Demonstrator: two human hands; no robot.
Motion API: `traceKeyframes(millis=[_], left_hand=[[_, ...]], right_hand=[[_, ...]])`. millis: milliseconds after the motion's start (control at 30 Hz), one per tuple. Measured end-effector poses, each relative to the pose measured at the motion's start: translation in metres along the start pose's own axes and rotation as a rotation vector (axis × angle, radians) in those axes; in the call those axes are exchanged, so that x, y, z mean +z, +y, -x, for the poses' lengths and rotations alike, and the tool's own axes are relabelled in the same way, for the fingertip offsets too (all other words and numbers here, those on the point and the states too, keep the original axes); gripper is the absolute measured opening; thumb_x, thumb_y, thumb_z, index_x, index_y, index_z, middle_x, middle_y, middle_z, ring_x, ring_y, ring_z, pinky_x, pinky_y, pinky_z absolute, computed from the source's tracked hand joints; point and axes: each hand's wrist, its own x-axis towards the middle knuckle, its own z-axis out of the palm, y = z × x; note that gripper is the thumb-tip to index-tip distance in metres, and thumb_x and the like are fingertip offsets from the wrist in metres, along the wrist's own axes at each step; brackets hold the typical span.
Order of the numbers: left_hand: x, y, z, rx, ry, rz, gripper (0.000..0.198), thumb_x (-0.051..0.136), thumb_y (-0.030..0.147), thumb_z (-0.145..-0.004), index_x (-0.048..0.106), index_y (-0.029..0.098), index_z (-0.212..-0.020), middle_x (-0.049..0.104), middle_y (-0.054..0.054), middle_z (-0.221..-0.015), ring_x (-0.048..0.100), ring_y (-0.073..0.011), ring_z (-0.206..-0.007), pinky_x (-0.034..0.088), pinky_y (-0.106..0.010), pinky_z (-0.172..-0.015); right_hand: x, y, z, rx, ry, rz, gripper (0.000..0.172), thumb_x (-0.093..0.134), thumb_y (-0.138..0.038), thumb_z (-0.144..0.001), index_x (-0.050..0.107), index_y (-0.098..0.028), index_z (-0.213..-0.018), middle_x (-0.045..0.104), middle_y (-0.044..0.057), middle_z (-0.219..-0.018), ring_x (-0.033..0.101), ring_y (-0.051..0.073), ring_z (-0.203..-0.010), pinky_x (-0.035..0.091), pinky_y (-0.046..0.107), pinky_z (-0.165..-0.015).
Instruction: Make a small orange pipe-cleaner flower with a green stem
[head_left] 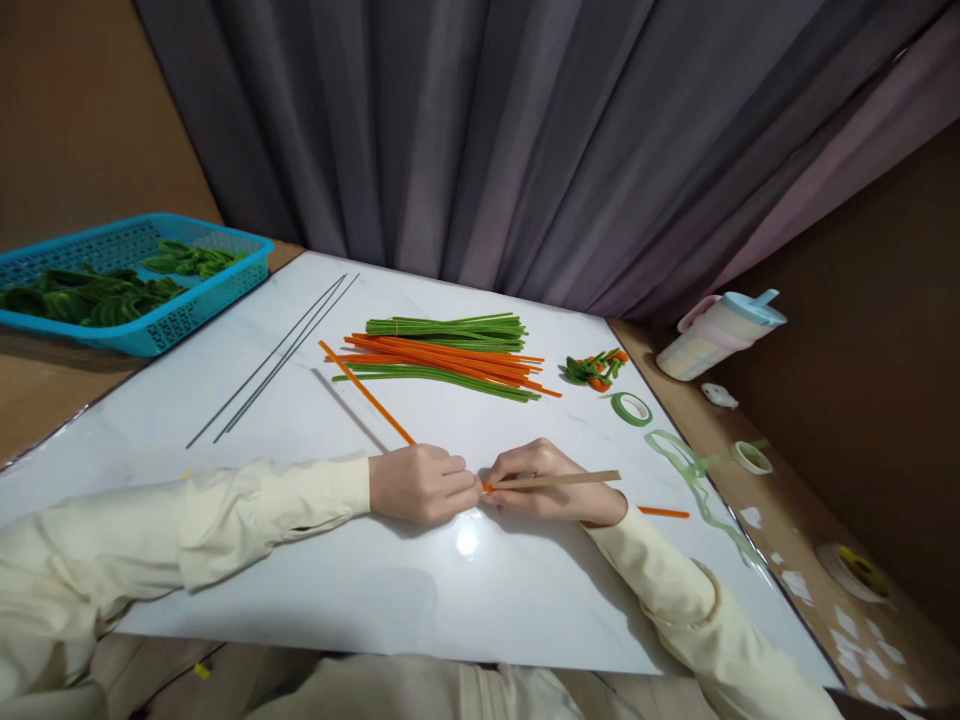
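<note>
My left hand (424, 483) rests on the white board (300, 560) with its fingers pinched round a long orange pipe cleaner (365, 392) that runs up and left from it. My right hand (551, 480) lies right beside it, fingers closed on a thin wooden stick (570, 479) that points right. The orange end meets the stick where the two hands touch. A short orange piece (663, 512) lies just right of my right wrist.
A pile of green and orange pipe cleaners (442, 355) lies at mid-board, thin wires (277, 355) to its left, small finished pieces (596, 368) and a green tape roll (631, 407) to the right. A blue basket (150, 330) of green shapes stands far left, a cup (716, 335) far right.
</note>
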Motion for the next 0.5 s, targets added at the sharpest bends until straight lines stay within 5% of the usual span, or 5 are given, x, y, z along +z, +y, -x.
traceKeyframes(millis=[200,500], left_hand=[[-0.0005,0.0007,-0.0005,-0.004,0.004,-0.013,0.015,0.049,0.013,-0.084,0.052,0.013,-0.069,0.042,0.002,-0.056,0.042,-0.0108,-0.051,0.028,-0.025,-0.042],[0.0004,0.0010,-0.0009,0.005,0.003,-0.001,0.017,0.050,0.013,-0.084,0.051,0.014,-0.067,0.042,0.002,-0.056,0.042,-0.0107,-0.051,0.028,-0.025,-0.042]], right_hand=[[0.0012,0.0003,0.0008,0.046,-0.047,-0.051,0.012,0.055,-0.018,-0.077,0.061,-0.011,-0.070,0.057,0.000,-0.058,0.043,0.005,-0.049,0.035,0.016,-0.048],[0.0003,-0.0010,0.0011,0.045,-0.081,-0.054,0.010,0.054,-0.016,-0.077,0.060,-0.010,-0.071,0.056,0.000,-0.061,0.044,0.006,-0.051,0.035,0.016,-0.049]])
